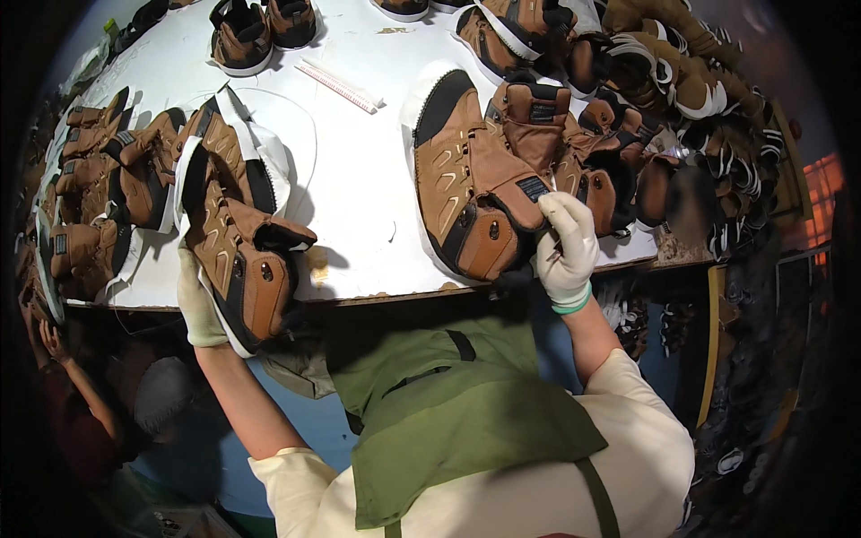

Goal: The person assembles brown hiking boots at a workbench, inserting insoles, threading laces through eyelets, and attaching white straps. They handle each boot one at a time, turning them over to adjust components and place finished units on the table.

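The left hand (199,309), in a pale glove, has its fingers closed around a brown boot (242,247), lifted over the near edge of the white worktop (359,179). The right hand (567,247), gloved too, has its fingers closed on the back of a second boot (466,179), which lies on its side by the near edge. Boots lie heaped at the left edge (94,193) and at the right edge (664,99), so the work looks partly done, with much left.
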Available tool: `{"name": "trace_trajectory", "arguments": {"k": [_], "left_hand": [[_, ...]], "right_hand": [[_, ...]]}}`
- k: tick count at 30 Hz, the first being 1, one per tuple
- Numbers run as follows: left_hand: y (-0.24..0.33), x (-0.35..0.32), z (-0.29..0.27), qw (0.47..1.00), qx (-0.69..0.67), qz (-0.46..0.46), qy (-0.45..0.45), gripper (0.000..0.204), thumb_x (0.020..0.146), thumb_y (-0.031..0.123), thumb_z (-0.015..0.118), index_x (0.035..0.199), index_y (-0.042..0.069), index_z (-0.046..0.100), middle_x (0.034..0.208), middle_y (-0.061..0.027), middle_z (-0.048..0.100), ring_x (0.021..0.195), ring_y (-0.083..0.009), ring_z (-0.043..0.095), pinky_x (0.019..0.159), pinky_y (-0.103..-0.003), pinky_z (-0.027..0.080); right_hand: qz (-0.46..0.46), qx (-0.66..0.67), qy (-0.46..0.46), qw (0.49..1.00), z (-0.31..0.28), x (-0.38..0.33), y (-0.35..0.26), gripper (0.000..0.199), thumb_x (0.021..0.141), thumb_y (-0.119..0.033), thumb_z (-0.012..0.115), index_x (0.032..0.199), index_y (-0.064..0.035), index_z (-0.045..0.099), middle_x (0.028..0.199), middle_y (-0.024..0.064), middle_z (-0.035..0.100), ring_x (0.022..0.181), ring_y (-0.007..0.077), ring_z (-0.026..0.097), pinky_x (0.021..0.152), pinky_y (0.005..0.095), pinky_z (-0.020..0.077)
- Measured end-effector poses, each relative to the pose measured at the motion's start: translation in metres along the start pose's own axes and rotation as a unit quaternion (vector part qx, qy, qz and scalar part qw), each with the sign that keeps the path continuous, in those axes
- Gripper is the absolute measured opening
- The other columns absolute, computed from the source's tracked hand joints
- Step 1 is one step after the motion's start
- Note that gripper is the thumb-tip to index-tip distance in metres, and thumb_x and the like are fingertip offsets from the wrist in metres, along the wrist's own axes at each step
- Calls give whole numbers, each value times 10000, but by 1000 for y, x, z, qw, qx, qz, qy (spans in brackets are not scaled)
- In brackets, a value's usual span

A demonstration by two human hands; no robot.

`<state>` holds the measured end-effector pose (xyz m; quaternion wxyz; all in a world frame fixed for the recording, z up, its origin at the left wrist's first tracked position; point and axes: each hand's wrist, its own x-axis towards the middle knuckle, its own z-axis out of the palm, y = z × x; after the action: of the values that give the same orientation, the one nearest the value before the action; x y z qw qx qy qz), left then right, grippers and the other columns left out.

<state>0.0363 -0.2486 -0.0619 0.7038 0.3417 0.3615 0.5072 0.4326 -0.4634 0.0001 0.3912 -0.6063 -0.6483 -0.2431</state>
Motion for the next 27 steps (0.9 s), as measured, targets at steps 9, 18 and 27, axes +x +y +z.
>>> {"name": "trace_trajectory", "arguments": {"k": [9, 18, 27], "left_hand": [[-2, 2, -3, 999, -32, -26, -15, 540, 1039, 436, 366, 1401, 42, 439, 1330, -124, 558, 1122, -261, 601, 957, -393, 504], [-9, 11, -22, 1000, -10, -14, 4, 555, 1038, 447, 362, 1401, 35, 439, 1342, -136, 549, 1154, -264, 585, 977, -393, 490], [2, -4, -4, 999, -29, -24, 18, 479, 1035, 367, 430, 1343, 5, 490, 1257, -119, 596, 1086, -201, 613, 937, -345, 506]], "right_hand": [[64, 38, -82, 994, -7, 20, 1, 502, 729, 135, 562, 1170, -87, 656, 1048, 112, 637, 615, 191, 594, 567, 279, 485], [77, 39, -81, 993, -5, 18, -4, 490, 725, 143, 551, 1154, -68, 658, 1053, 107, 639, 633, 163, 597, 571, 261, 481], [107, 39, -66, 991, -6, 15, 7, 439, 745, 134, 518, 1124, -38, 659, 1097, 135, 645, 925, 239, 661, 777, 294, 520]]}}
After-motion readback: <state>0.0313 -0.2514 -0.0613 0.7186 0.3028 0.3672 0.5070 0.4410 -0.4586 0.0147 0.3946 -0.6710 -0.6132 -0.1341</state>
